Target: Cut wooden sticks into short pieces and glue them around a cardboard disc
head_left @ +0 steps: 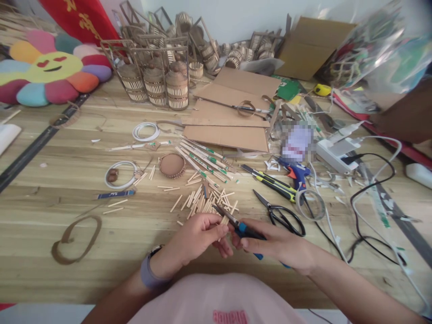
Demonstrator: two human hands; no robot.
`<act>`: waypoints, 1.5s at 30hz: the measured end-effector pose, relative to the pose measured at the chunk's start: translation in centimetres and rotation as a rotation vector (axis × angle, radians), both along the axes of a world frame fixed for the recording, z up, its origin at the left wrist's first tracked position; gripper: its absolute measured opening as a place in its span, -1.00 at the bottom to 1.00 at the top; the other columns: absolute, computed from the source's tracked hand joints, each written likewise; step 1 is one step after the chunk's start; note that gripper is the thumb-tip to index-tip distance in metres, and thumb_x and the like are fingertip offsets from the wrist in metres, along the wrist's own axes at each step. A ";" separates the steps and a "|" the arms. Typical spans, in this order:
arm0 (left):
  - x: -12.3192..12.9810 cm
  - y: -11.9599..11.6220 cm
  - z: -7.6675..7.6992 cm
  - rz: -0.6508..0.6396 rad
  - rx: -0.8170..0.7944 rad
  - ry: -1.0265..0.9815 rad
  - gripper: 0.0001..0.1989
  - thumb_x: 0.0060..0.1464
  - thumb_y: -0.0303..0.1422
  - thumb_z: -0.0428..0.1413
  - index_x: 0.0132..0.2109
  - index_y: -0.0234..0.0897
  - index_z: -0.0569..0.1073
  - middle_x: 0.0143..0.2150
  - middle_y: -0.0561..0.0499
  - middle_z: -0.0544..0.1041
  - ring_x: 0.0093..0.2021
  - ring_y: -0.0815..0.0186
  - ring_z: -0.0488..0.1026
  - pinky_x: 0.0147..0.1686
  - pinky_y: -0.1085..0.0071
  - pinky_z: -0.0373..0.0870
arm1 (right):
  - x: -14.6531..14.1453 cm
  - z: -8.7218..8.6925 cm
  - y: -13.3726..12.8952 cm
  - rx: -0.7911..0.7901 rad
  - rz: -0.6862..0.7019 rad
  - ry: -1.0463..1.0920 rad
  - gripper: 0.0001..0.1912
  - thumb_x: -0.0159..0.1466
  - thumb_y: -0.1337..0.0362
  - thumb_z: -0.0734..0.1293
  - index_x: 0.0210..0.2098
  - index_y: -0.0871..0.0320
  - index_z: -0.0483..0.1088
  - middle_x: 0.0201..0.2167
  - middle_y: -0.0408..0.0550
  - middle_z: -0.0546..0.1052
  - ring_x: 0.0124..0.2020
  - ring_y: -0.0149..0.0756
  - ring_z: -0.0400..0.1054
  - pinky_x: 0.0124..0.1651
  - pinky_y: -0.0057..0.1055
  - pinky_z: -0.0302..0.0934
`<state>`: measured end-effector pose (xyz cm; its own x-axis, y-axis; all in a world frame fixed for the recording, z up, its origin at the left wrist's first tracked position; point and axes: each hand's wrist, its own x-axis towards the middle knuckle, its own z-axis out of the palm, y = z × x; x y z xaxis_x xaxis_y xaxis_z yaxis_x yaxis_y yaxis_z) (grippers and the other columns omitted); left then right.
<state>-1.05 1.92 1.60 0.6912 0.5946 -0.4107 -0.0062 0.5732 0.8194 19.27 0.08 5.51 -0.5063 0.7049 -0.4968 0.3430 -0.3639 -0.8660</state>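
Note:
Between thumb and fingers, my left hand [205,234] pinches a few short wooden sticks [225,219]. My right hand [266,240] is wrapped round blue-handled cutters [248,230], whose dark jaws reach up to the sticks at my left fingertips. Just beyond both hands lies a loose pile of short cut sticks [199,200]. Longer sticks with green-printed paper [205,159] fan out behind the pile. A small round brown tray with a woven rim [172,166] sits left of them.
Black scissors [285,218], utility knives [273,182], a blue glue gun [297,173] and a power strip [339,153] with cables lie to the right. Cardboard sheets [229,112] and small lantern-like baskets [155,85] stand farther back. White rings [120,174] lie left.

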 end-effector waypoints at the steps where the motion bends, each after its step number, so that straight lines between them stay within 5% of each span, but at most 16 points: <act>1: 0.0 0.0 0.0 0.000 -0.002 0.001 -0.48 -0.01 0.10 0.15 -0.30 -0.35 0.48 -0.50 -0.02 0.53 -0.50 0.33 0.47 -0.39 0.38 0.42 | 0.0 0.0 0.0 0.001 -0.004 -0.002 -0.56 0.21 -0.14 0.30 -0.23 0.11 0.44 -0.31 -0.08 0.46 -0.24 -0.22 0.31 -0.15 -0.31 0.23; 14: 0.1 0.0 0.1 -0.007 -0.005 0.046 -0.44 -0.05 0.12 0.15 -0.31 -0.38 0.49 -0.57 0.02 0.48 -0.56 0.37 0.42 -0.45 0.43 0.38 | -0.1 -1.0 -0.3 0.140 0.059 -0.211 -0.71 0.21 0.04 0.31 -0.32 0.16 0.34 -0.40 -0.15 0.33 -0.35 -0.31 0.18 -0.26 -0.39 0.11; 24: 0.0 0.0 -0.8 0.029 0.003 0.043 -0.50 -0.02 0.07 0.17 -0.26 -0.34 0.40 -0.58 0.07 0.48 -0.56 0.38 0.41 -0.45 0.43 0.35 | -0.6 -1.7 -0.4 0.193 0.042 -0.118 -0.70 0.30 0.05 0.24 -0.26 0.15 0.42 -0.30 -0.03 0.52 -0.22 -0.19 0.33 -0.07 -0.31 0.19; 36: 0.2 0.0 -0.3 0.058 0.052 0.082 -0.56 0.08 0.05 0.08 -0.34 -0.31 0.36 -0.59 0.08 0.46 -0.58 0.41 0.39 -0.50 0.47 0.33 | -0.2 -0.9 -0.5 -0.144 -0.115 0.017 -0.59 0.15 -0.08 0.34 -0.28 0.16 0.37 -0.38 -0.09 0.38 -0.30 -0.25 0.24 -0.24 -0.36 0.14; 45: 0.0 0.0 -0.4 0.051 0.095 0.143 -0.58 0.10 0.02 0.03 -0.37 -0.29 0.34 -0.63 0.10 0.42 -0.62 0.42 0.35 -0.54 0.48 0.29 | -0.5 -1.4 -0.3 0.005 -0.041 -0.075 -0.71 0.20 0.03 0.29 -0.32 0.15 0.36 -0.42 -0.14 0.33 -0.35 -0.30 0.19 -0.31 -0.40 0.10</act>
